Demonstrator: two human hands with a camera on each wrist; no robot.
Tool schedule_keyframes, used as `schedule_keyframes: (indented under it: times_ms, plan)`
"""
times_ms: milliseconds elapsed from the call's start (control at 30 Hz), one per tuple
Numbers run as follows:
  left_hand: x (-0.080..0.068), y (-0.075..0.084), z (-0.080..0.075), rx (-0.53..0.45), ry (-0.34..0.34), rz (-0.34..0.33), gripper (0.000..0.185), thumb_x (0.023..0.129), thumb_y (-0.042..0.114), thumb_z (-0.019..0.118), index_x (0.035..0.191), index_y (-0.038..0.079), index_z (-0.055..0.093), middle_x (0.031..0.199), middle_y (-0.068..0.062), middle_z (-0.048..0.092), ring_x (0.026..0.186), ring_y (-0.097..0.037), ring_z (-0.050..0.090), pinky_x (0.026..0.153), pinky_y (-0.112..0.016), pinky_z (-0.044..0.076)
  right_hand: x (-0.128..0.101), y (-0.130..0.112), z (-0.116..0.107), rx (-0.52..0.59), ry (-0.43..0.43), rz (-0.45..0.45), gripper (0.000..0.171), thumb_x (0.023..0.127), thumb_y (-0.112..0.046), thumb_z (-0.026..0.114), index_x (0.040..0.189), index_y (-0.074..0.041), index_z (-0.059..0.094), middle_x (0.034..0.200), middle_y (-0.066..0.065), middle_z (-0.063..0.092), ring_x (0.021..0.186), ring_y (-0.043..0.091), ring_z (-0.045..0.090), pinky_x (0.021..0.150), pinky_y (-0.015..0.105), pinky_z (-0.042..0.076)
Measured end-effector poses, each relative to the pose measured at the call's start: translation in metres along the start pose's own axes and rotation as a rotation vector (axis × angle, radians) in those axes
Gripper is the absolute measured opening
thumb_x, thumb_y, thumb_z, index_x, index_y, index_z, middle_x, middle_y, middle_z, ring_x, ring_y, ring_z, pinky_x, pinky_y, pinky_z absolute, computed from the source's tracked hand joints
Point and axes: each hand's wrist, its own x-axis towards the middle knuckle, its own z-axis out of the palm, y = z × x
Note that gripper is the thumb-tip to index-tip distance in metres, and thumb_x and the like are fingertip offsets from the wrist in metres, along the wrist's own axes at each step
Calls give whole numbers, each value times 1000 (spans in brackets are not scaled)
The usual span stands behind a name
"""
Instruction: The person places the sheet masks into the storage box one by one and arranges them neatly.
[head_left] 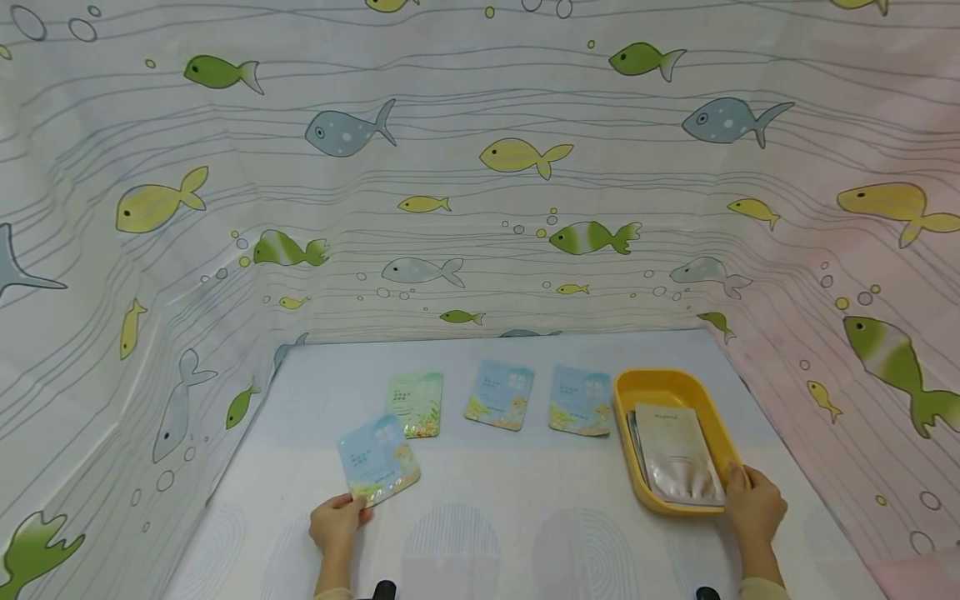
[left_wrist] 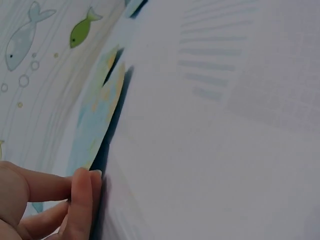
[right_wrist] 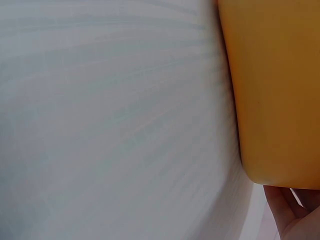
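My left hand pinches the near corner of a light-blue printed sachet, which partly overlaps a green sachet behind it. In the left wrist view the thumb and fingers hold the edge of this sachet, and a dark shadow lies beside it. At the right, my right hand grips the near right corner of a yellow plastic tray. Silvery-white sachets lie stacked inside. The right wrist view shows the tray's outer wall with the fingers at its corner.
Two more blue sachets lie apart in a row between the green one and the tray. A pale patterned cloth covers the table. Fish-printed fabric walls stand at the back and both sides.
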Motion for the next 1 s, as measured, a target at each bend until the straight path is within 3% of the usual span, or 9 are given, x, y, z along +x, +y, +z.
schedule_keyframes:
  times_ms: [167,433,567,867,1000]
  plan:
    - [-1,2,-3,-62,-77,-41,40,80,-8,55,115,-24,47,67,-7,61,50,-8,62,53,-18,52,0,0,0,2,5,-11,38,96,-16,43,110,17,56,111,39,53,98,58,44,86,60,33]
    - [-8,4,0,-37,-78,-44,41,78,-10,53,115,-24,47,72,-14,61,50,-12,64,52,-19,52,1,2,0,-1,4,-17,38,96,-16,43,110,17,55,111,39,53,99,58,44,86,60,32]
    - [-11,6,2,-58,-100,-45,41,78,-9,53,116,-22,47,72,-10,61,51,-11,64,54,-19,52,1,2,0,-1,12,-20,38,95,-16,43,110,17,56,110,39,53,99,58,45,86,60,33]
    - [-24,19,16,-162,-229,105,32,80,-12,53,110,-24,49,68,-8,67,52,-9,65,58,-18,53,1,3,1,10,17,-15,38,95,-16,43,109,17,56,111,39,53,98,58,44,86,60,32]
    - [-30,30,27,-214,-267,134,30,81,-14,51,110,-23,49,68,-8,66,53,-8,65,60,-19,54,1,2,1,9,9,-5,38,96,-17,43,110,16,56,112,39,53,97,58,44,85,61,32]
